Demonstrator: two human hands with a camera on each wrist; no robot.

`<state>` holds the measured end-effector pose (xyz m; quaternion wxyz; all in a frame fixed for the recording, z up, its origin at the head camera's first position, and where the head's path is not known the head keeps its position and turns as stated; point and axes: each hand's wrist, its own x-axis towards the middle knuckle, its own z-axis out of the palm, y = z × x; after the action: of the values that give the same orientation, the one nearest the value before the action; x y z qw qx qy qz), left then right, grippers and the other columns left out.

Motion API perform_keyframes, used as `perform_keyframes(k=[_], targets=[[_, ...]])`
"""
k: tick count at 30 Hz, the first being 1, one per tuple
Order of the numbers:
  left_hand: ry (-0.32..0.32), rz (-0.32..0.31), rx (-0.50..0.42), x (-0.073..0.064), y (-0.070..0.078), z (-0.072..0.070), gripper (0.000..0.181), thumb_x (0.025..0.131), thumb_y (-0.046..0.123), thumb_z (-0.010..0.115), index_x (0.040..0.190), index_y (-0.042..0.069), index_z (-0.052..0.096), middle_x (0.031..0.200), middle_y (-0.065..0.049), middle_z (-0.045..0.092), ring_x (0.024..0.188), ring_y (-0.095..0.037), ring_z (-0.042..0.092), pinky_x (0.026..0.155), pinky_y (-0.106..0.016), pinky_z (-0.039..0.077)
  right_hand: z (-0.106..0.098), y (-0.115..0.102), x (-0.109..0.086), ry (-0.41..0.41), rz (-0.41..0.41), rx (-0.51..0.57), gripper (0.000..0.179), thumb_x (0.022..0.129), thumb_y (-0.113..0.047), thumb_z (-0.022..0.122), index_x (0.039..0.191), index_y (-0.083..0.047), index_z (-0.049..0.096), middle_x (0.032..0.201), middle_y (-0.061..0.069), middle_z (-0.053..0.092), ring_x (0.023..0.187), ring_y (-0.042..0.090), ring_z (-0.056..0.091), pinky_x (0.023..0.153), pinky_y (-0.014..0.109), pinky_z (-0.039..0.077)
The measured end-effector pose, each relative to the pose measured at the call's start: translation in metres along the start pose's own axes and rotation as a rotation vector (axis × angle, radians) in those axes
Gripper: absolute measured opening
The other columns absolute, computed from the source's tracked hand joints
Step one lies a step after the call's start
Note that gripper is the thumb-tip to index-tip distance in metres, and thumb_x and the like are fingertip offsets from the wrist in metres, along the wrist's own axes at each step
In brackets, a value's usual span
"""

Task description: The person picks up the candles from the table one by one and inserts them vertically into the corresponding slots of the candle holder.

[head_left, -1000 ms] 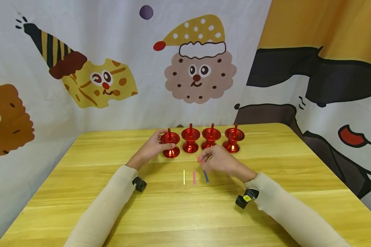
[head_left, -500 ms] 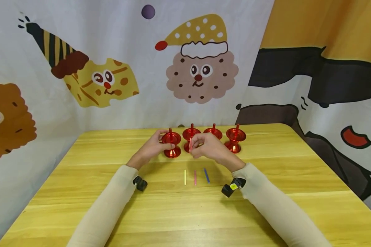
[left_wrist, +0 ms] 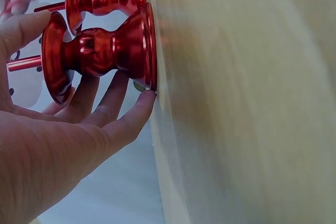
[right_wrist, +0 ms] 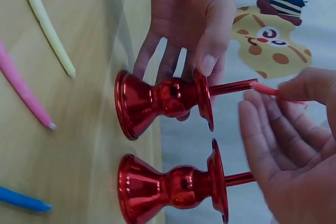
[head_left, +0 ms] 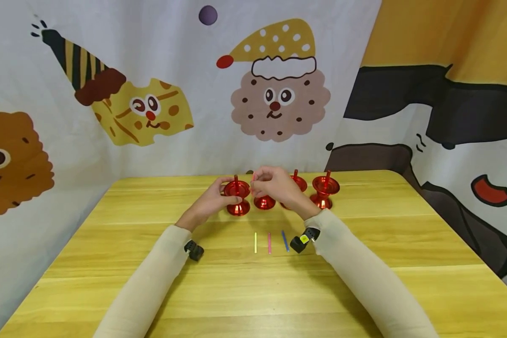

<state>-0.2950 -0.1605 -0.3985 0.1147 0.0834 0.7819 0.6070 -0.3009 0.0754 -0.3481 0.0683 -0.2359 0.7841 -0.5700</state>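
A shiny red candle holder [head_left: 238, 206] with an upright stem stands leftmost in a row. My left hand [head_left: 211, 197] grips it, thumb at the dish rim and fingers round the far side; the left wrist view shows these fingers [left_wrist: 113, 103]. My right hand [head_left: 277, 185] pinches a thin red candle [right_wrist: 266, 89] between thumb and fingers, in front of the second candle holder [head_left: 265, 203]. In the right wrist view, one end of the candle overlaps the tip of the first holder's stem [right_wrist: 231, 87]; whether they touch I cannot tell.
Two more red candle holders stand to the right, one partly behind my right hand, the other at the row's end [head_left: 325, 188]. Nearer me on the wooden table [head_left: 219, 291] lie a yellow candle [head_left: 255, 242], a pink candle [head_left: 269, 243] and a blue candle [head_left: 285, 241]. A printed cloth [head_left: 211, 117] hangs behind.
My right hand has lifted the red candle from beside the blue one and carried it left and away from me, up to the holders. The left hand keeps its grip.
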Motion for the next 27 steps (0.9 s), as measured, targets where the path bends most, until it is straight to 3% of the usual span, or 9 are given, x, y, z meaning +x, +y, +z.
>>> perform_keyframes(k=[5,10,16,27], targets=[[0.003,0.010,0.000,-0.001,0.000,0.000,0.082,0.101,0.014,0.075,0.168,0.002,0.029,0.154,-0.027,0.051,0.136,-0.038,0.061,0.115,-0.052,0.049,0.005,-0.001,0.014,0.099,-0.229,-0.189,0.005,0.103,-0.005,0.075,0.098,-0.006,0.076,0.094,0.010,0.079,0.085,0.027,0.076,0.077,0.034,0.061],[0.005,0.017,0.004,-0.002,0.000,0.000,0.083,0.100,0.015,0.076,0.168,0.001,0.030,0.154,-0.028,0.052,0.134,-0.038,0.061,0.114,-0.052,0.049,0.010,-0.001,0.028,0.164,-0.404,-0.273,0.001,0.100,-0.003,0.077,0.099,-0.002,0.077,0.092,0.006,0.080,0.083,0.019,0.077,0.077,0.034,0.061],[0.008,0.012,0.024,-0.002,0.000,0.001,0.083,0.100,0.017,0.077,0.168,0.004,0.031,0.153,-0.025,0.052,0.133,-0.036,0.062,0.111,-0.048,0.051,0.015,-0.004,0.034,0.196,-0.438,-0.282,0.004,0.098,0.000,0.076,0.101,-0.001,0.078,0.093,0.008,0.081,0.081,0.018,0.078,0.075,0.033,0.062],[0.002,0.025,0.003,-0.002,0.000,-0.001,0.083,0.100,0.016,0.077,0.167,0.002,0.031,0.152,-0.026,0.053,0.134,-0.036,0.061,0.114,-0.052,0.049,0.021,-0.007,0.039,0.164,-0.455,-0.295,0.005,0.097,0.001,0.075,0.101,0.001,0.077,0.095,0.009,0.082,0.086,0.020,0.080,0.081,0.034,0.064]])
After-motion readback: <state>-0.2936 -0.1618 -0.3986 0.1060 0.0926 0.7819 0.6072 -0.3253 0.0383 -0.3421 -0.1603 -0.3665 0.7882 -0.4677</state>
